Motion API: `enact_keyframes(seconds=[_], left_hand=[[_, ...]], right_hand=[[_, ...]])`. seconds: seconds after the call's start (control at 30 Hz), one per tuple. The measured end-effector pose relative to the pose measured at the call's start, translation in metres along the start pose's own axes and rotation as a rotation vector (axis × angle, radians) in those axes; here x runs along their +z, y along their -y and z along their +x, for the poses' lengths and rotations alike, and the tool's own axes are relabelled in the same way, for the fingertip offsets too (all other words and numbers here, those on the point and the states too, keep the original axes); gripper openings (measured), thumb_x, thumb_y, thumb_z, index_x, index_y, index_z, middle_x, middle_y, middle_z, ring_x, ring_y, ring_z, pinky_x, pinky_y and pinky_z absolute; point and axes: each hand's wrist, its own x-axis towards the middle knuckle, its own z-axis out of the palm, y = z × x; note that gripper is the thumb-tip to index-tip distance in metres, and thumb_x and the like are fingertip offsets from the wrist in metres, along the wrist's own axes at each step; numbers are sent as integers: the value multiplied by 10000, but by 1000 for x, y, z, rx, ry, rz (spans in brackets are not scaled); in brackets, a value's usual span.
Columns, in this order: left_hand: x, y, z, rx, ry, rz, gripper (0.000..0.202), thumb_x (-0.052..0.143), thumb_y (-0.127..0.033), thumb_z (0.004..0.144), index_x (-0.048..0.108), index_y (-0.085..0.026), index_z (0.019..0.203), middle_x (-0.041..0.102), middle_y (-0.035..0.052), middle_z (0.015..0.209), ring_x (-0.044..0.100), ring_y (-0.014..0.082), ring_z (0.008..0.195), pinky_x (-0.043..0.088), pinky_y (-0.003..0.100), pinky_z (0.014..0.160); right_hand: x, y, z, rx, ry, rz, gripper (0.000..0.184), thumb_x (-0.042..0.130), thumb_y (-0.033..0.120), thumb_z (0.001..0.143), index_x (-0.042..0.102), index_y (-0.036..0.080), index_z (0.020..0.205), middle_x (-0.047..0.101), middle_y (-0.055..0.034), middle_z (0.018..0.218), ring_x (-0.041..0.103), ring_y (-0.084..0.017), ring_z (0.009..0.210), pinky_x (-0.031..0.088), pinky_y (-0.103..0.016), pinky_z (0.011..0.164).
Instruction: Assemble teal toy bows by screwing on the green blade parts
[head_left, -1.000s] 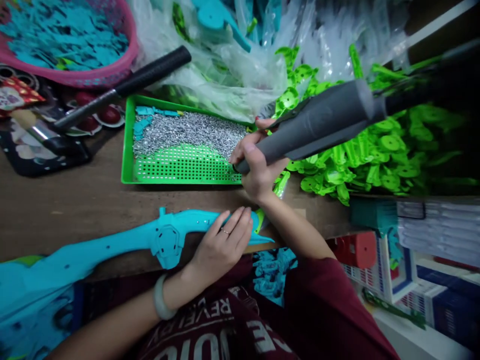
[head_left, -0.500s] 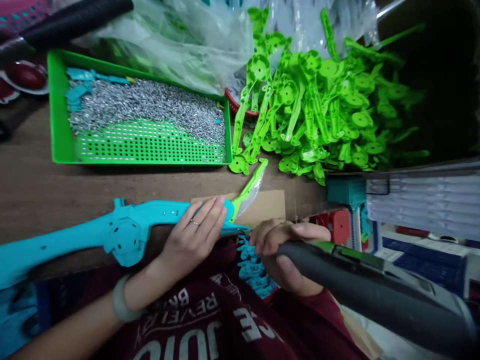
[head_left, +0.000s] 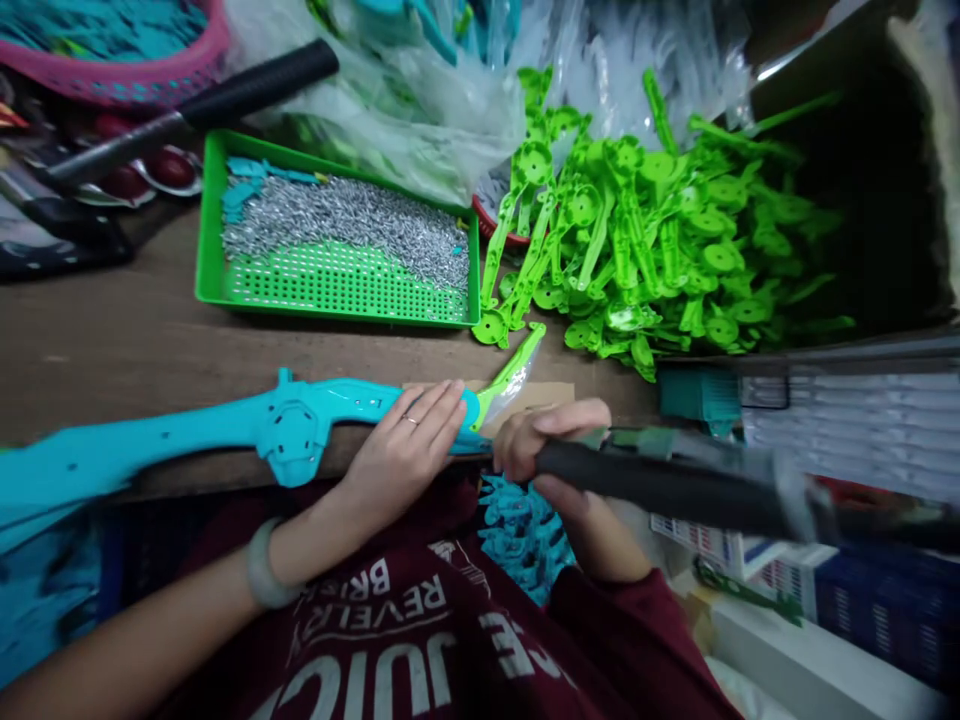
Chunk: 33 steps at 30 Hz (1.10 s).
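A long turquoise plastic piece [head_left: 292, 430] with a hexagonal hub lies along the front edge of the table. My left hand [head_left: 409, 435] rests over its right end, fingers together across the top and thumb hidden. From under those fingers a lime-green plastic arm [head_left: 514, 375] with a clear film slants up and away. My right hand [head_left: 551, 445] is wrapped round a black electric screwdriver [head_left: 660, 475], held nearly level and blurred toward its back end. Its tip points left at the turquoise end beside my left fingers; whether it touches a screw cannot be seen.
A green perforated tray [head_left: 337, 318] of small metal screws stands behind. To its right is a heap of lime-green arms [head_left: 637, 220]. A black-handled tool [head_left: 262, 85] lies by a pink basket [head_left: 112, 80] at back left. Turquoise parts [head_left: 525, 530] hang below the table edge.
The view has shifted, so the tray and turquoise piece appear further right. The screwdriver's back end has swung up, bringing it closer to level. My left hand stays on the piece.
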Motion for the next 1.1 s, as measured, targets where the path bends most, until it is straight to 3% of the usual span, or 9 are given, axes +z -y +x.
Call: enact_keyframes(seconds=[0.1, 0.27, 0.4, 0.47, 0.6, 0.73, 0.83, 0.93, 1.1], left_hand=[[-24, -10, 20, -135, 20, -384, 575, 718, -347, 891, 514, -165, 1397, 530, 191, 1476, 498, 327, 1383, 457, 521, 1115], [-69, 1, 58, -307, -138, -819, 197, 677, -270, 917, 707, -172, 1084, 741, 73, 1038, 698, 193, 958, 561, 320, 858], [-98, 30, 66, -376, 60, -1156, 171, 681, -262, 878, 743, -168, 1008, 765, 55, 932, 714, 183, 860, 565, 306, 786], [-105, 41, 64, -402, 101, -1226, 153, 727, -281, 832, 746, -172, 937, 757, 46, 877, 704, 180, 818, 558, 303, 749], [-102, 46, 62, -562, 35, -1454, 215, 817, -334, 749, 701, -163, 809, 680, 5, 728, 628, 125, 696, 499, 256, 693], [-91, 48, 72, -741, 82, -1699, 303, 825, -397, 753, 661, -144, 784, 596, -15, 693, 523, 76, 617, 426, 215, 616], [-91, 59, 83, -730, 107, -1684, 293, 805, -413, 778, 694, -146, 824, 634, 15, 789, 562, 100, 702, 447, 225, 644], [-97, 74, 90, -714, 190, -1684, 307, 819, -415, 765, 732, -160, 913, 684, 39, 905, 607, 127, 784, 485, 265, 721], [-94, 88, 93, -700, 318, -1657, 349, 907, -344, 666, 755, -125, 890, 691, 22, 768, 585, 88, 677, 442, 221, 688]], right_hand=[[-1, 14, 31, -238, 34, 215, 328, 590, 271, 823, 557, 271, 1149, 472, 104, 521, 485, -99, 361, 470, -206, 352], [22, 30, 85, -282, -177, 204, 254, 631, 390, 784, 585, 292, 1014, 367, 117, 489, 361, -84, 324, 372, -187, 298], [43, 28, 107, -230, -150, 324, 239, 575, 373, 775, 601, 267, 988, 308, 115, 480, 271, -86, 314, 295, -193, 263], [51, 26, 113, -212, -130, 383, 217, 565, 353, 758, 611, 258, 948, 290, 114, 472, 243, -83, 315, 269, -190, 258], [66, 26, 124, -243, -154, 444, 192, 568, 354, 734, 622, 251, 887, 253, 113, 476, 208, -76, 318, 239, -183, 256], [75, 23, 135, -222, -157, 452, 228, 583, 378, 729, 632, 253, 912, 259, 118, 475, 207, -77, 318, 266, -182, 267], [73, 15, 140, -232, -118, 457, 260, 572, 362, 734, 627, 261, 968, 292, 119, 467, 208, -79, 316, 303, -178, 277], [63, 8, 144, -234, -174, 452, 272, 561, 334, 723, 634, 267, 977, 328, 109, 468, 229, -85, 327, 336, -181, 293], [49, 8, 144, -233, -184, 512, 293, 556, 323, 717, 660, 253, 982, 328, 102, 465, 238, -88, 318, 301, -179, 275]])
